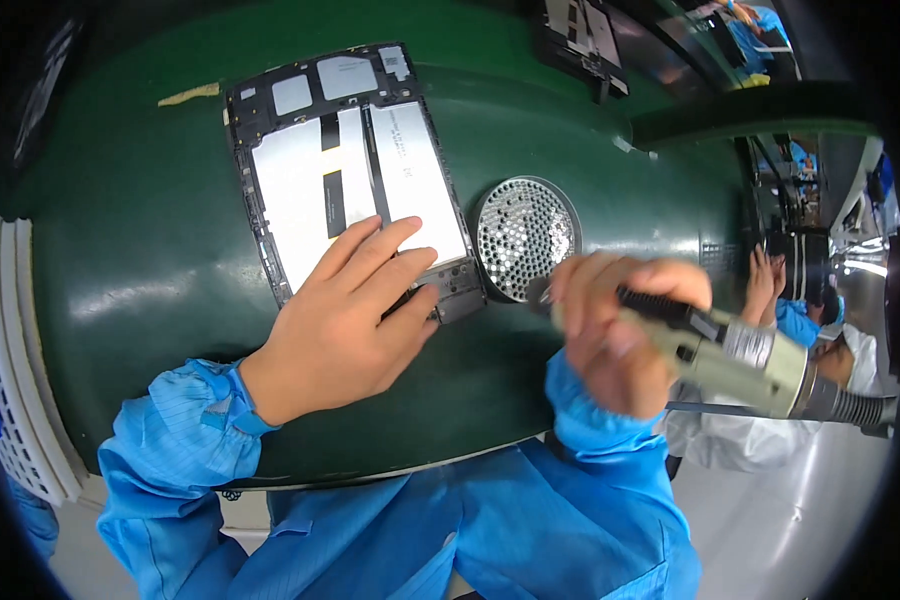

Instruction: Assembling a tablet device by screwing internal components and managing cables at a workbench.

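Head view: Opened flat device, tablet-like [355, 180], lies on green bench [130, 230], slightly skewed, black frame and white inner panels exposed. LH [340, 320] flat over its lower end; fingers fanned, loosely open, tips down on panel and black lower strip, nothing gripped. Whether anything sits under the palm: can't tell.

RH [620, 320] closed round grey-green power driver [735, 360], approx. half its body covered; fingers curled, blurred. Driver lies near level, nose by near rim of round perforated tray [530, 183], which holds many small shiny bits, prob. screws. Bit tip blurred; contact w/ tray n/c (not confirmed), nor whether a screw is on it.

Risks (judgement): (1) Tray close against device's RH edge; a knock from driver or wrist could tip it and spill screws into open frame. (2) Bit slip near LH fingers could cut skin or puncture white panels, poss. battery cells. (3) Heavy LH pressure could bend panels or thin strips. (4) Driver lead [855, 408] at far right could snag, pulling nose off line. (5) Light LH hold could let device rotate under torque.
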`<control>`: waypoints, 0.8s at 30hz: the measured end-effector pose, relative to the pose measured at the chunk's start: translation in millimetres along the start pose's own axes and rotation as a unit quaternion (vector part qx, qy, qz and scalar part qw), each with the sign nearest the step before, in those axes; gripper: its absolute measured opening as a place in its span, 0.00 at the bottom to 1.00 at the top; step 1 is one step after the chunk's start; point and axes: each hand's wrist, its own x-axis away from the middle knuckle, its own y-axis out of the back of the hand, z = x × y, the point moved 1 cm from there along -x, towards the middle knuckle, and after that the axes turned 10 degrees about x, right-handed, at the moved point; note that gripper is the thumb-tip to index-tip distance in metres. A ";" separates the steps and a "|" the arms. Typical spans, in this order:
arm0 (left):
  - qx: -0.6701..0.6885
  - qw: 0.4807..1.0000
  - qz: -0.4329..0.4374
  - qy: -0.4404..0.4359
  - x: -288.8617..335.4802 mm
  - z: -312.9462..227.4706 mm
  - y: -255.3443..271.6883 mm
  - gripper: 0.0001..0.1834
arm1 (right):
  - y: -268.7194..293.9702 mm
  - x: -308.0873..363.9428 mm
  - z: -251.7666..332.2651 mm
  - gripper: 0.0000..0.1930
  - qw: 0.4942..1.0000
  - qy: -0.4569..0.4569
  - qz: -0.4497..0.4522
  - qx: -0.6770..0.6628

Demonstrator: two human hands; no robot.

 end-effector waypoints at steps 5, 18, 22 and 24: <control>-0.041 0.999 0.009 0.002 0.0 -11.3 1.6 0.14 | 46.5 -3.4 -7.6 0.17 0.994 -0.018 -0.091 0.060; -0.007 0.995 -0.043 0.090 -12.2 -15.3 -14.8 0.10 | 59.9 13.7 -17.9 0.17 0.990 -0.011 -0.129 0.051; 0.017 0.994 -0.040 0.097 -12.7 -12.9 -14.9 0.10 | 66.7 16.2 -17.7 0.18 0.988 -0.004 -0.133 0.084; 0.032 0.994 -0.040 0.099 -11.5 -10.8 -13.7 0.10 | 68.7 18.5 -17.6 0.18 0.988 -0.005 -0.139 0.070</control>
